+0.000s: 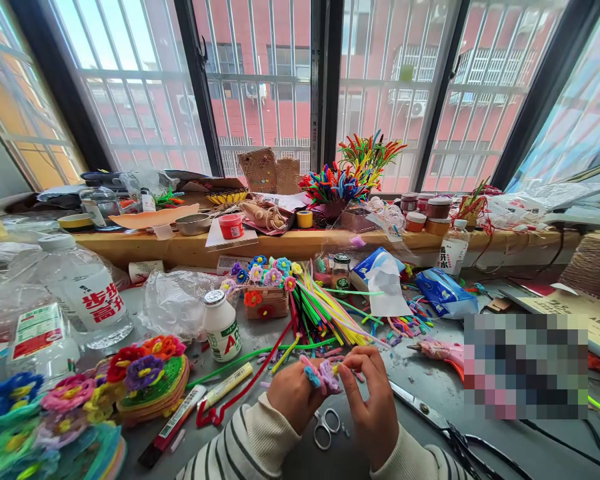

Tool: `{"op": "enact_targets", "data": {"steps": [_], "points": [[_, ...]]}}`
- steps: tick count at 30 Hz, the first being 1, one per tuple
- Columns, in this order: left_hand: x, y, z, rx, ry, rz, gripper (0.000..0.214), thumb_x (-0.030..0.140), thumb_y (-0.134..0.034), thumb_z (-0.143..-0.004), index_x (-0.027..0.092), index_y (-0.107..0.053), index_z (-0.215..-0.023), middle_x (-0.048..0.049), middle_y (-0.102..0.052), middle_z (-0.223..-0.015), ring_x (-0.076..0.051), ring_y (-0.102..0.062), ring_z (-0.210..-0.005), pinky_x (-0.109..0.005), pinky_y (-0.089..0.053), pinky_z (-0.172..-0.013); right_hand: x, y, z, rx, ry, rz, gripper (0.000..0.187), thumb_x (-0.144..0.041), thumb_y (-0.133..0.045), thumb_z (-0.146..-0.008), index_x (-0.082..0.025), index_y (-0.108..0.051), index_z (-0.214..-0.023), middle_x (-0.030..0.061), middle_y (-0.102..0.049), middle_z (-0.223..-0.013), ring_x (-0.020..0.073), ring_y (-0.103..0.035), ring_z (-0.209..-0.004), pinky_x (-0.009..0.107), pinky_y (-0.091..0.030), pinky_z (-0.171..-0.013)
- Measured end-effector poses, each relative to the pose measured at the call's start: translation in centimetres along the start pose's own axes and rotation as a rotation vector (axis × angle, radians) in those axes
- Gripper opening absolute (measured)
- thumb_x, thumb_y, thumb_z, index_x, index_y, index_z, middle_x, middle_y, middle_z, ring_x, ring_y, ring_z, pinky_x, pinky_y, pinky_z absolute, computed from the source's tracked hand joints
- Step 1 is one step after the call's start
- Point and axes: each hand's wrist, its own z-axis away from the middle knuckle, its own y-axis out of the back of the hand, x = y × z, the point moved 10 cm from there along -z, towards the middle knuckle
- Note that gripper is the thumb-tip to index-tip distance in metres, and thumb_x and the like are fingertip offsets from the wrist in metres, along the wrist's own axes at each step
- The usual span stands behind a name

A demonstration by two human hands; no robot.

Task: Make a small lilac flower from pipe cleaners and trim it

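Low over the grey table, my left hand (294, 395) is closed around a small pipe-cleaner flower (327, 377) with lilac, pink and blue loops. My right hand (373, 407) pinches at its right side with thumb and forefinger, where a bit of yellow shows. The flower's underside is hidden by my left fingers. Small white-handled scissors (324, 430) lie between my wrists. Beyond my hands is a bundle of loose pipe cleaners (325, 303) in green, yellow and pink. A bent red pipe cleaner (250, 393) lies left of my left hand.
Large black-handled scissors (430, 413) and a pink glue gun (443, 351) lie to the right. Finished pipe-cleaner flowers (145, 370) cover the left front. A white bottle (221, 327), a glue stick (227, 385) and a flower basket (266, 300) stand or lie further in.
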Motion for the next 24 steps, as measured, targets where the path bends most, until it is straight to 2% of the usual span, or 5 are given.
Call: {"op": "enact_targets", "data": {"steps": [4, 9, 16, 20, 24], "points": [[-1.0, -0.4, -0.1, -0.056, 0.115, 0.035, 0.035, 0.04, -0.04, -0.073, 0.017, -0.045, -0.099, -0.0041, -0.064, -0.078, -0.016, -0.06, -0.067, -0.024, -0.047, -0.058, 0.3, 0.5, 0.0, 0.039, -0.022, -0.02, 0.007, -0.019, -0.043, -0.077, -0.018, -0.047, -0.071, 0.0036, -0.043, -0.077, 0.0186, -0.044, -0.078, 0.033, -0.037, -0.068], [-2.5, 0.0, -0.1, 0.006, 0.26, 0.067, 0.028, 0.042, -0.037, -0.074, 0.017, -0.044, -0.083, -0.0027, -0.06, -0.067, -0.015, -0.057, -0.056, -0.024, -0.044, -0.049, 0.8, 1.0, -0.4, 0.077, -0.065, -0.015, 0.009, -0.02, -0.043, -0.078, -0.018, -0.047, -0.069, 0.0028, -0.043, -0.076, 0.0178, -0.044, -0.076, 0.032, -0.036, -0.07], [-1.4, -1.1, -0.3, -0.11, 0.175, 0.203, 0.022, 0.033, -0.042, -0.074, 0.016, -0.051, -0.084, -0.0041, -0.062, -0.076, -0.015, -0.057, -0.069, -0.024, -0.044, -0.061, 0.2, 0.1, -0.3, -0.004, -0.031, -0.075, 0.008, -0.019, -0.042, -0.078, -0.018, -0.047, -0.072, 0.0035, -0.042, -0.077, 0.017, -0.043, -0.075, 0.029, -0.038, -0.062], [-1.5, -0.7, -0.3, -0.059, 0.176, 0.31, 0.023, 0.033, -0.044, -0.073, 0.014, -0.053, -0.083, -0.0052, -0.062, -0.074, -0.014, -0.057, -0.068, -0.022, -0.044, -0.061, 0.0, -0.2, -0.2, -0.019, -0.016, -0.062, 0.006, -0.018, -0.042, -0.078, -0.018, -0.047, -0.074, 0.0042, -0.043, -0.08, 0.0175, -0.044, -0.078, 0.03, -0.038, -0.063], [-0.7, 0.3, -0.4, 0.018, 0.088, 0.299, 0.022, 0.032, -0.047, -0.072, 0.013, -0.056, -0.078, -0.0051, -0.061, -0.068, -0.013, -0.055, -0.062, -0.022, -0.043, -0.057, -0.2, -0.3, -0.2, -0.034, 0.003, -0.036, 0.007, -0.018, -0.041, -0.078, -0.018, -0.047, -0.073, 0.0046, -0.044, -0.078, 0.0181, -0.044, -0.077, 0.031, -0.039, -0.063]]}}
